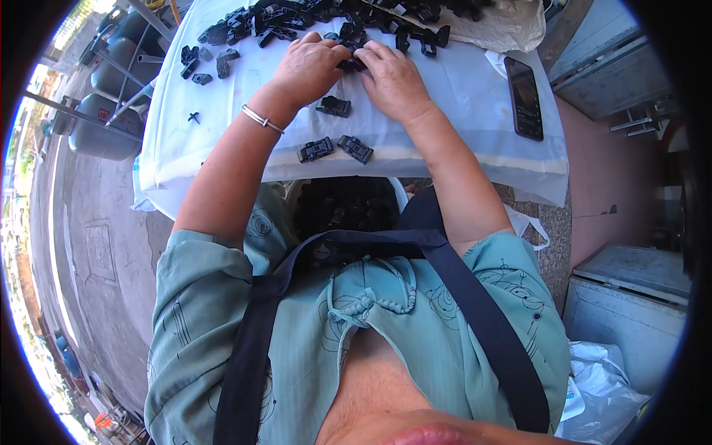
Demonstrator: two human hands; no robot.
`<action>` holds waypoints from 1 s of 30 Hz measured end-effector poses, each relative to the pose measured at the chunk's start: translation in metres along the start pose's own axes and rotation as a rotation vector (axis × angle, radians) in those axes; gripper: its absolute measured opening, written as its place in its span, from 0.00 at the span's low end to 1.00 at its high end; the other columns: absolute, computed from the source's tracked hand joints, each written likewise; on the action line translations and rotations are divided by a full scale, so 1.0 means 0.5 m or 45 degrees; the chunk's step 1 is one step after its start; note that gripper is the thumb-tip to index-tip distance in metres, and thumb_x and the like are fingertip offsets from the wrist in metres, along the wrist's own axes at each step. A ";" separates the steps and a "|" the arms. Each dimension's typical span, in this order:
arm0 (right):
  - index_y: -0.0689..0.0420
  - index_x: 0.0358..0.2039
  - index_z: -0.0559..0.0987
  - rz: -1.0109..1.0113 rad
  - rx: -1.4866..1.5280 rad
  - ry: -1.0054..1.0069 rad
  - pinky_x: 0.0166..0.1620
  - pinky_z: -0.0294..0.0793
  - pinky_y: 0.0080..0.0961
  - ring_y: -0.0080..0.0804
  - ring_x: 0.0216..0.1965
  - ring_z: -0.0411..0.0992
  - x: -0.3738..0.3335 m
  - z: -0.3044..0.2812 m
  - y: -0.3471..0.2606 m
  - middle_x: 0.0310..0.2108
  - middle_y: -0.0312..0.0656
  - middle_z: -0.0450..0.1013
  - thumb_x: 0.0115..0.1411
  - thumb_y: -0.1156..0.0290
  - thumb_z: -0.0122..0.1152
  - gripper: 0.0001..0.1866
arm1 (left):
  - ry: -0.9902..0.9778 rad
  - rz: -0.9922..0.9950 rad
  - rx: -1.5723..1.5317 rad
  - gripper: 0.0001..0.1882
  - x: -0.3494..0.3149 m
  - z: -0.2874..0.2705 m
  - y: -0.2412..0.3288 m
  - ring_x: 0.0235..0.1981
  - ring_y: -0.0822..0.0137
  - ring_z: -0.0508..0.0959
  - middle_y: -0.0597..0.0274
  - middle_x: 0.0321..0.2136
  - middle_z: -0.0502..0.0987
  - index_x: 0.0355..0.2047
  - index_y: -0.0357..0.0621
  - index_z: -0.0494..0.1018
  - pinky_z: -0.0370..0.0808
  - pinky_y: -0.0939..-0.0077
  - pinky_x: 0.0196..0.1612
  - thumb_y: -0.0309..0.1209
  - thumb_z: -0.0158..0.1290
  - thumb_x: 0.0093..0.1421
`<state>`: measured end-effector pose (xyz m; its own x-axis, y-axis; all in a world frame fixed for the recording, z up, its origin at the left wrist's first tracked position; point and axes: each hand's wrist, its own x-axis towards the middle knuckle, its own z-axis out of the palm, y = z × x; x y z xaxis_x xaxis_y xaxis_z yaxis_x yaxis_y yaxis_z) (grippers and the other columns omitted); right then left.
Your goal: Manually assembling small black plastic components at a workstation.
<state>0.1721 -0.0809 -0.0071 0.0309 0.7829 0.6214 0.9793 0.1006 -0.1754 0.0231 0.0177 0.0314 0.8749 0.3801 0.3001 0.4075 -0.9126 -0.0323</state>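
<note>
1. The black part (353, 65) in hand is over the far middle of the table, short of the heap, mostly covered by fingers.
2. The left hand (310, 65) and right hand (393, 78) meet there, fingers drawn together and clamped on that part; the exact fingertip contact is hidden.
3. Nearer, three black blocks lie apart from the heap: a middle block (335, 107), a near-left block (316, 150) and a near-right block (355, 148). They look finished with, though I cannot confirm it.
4. At the far edge, the heap of black pieces (256, 21) suggests much is left; loose pieces (224, 64) lie left of the hands.
5. Below the near table edge, a white tub (401, 194) holds many dark pieces; whether those are done, I cannot tell.
6. Farther right, a phone (523, 99) lies on the white cloth (467, 111).
</note>
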 end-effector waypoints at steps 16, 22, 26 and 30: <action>0.53 0.46 0.77 0.341 0.143 -0.133 0.48 0.71 0.36 0.45 0.42 0.73 -0.026 -0.047 0.043 0.39 0.47 0.75 0.61 0.66 0.52 0.14 | -0.107 -0.543 -0.260 0.17 -0.095 -0.029 -0.006 0.32 0.51 0.78 0.48 0.29 0.78 0.40 0.42 0.75 0.75 0.61 0.38 0.42 0.46 0.65; 0.54 0.50 0.76 -0.223 0.172 -0.282 0.46 0.73 0.32 0.42 0.42 0.74 -0.039 -0.073 0.060 0.45 0.44 0.74 0.58 0.70 0.57 0.18 | 0.178 -0.224 -0.592 0.22 -0.128 0.005 -0.027 0.33 0.62 0.78 0.61 0.34 0.80 0.49 0.51 0.72 0.77 0.66 0.40 0.34 0.60 0.53; 0.54 0.48 0.77 0.046 0.511 -0.186 0.44 0.76 0.27 0.39 0.42 0.75 -0.016 -0.056 -0.005 0.44 0.45 0.74 0.55 0.72 0.60 0.18 | 0.120 -0.258 -0.801 0.30 -0.114 0.027 -0.010 0.33 0.68 0.77 0.59 0.36 0.79 0.54 0.50 0.69 0.77 0.72 0.41 0.23 0.62 0.49; 0.53 0.47 0.78 -0.154 0.613 -0.248 0.45 0.75 0.29 0.41 0.41 0.75 -0.014 -0.029 -0.038 0.43 0.45 0.75 0.56 0.72 0.60 0.16 | 0.071 -0.352 -0.877 0.31 -0.107 0.019 0.002 0.34 0.68 0.77 0.59 0.36 0.79 0.55 0.49 0.67 0.77 0.72 0.41 0.23 0.61 0.49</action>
<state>0.1563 -0.0973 0.0029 -0.1591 0.8432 0.5134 0.7695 0.4318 -0.4706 -0.0207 -0.0022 0.0065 0.7422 0.6179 0.2594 0.3382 -0.6796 0.6510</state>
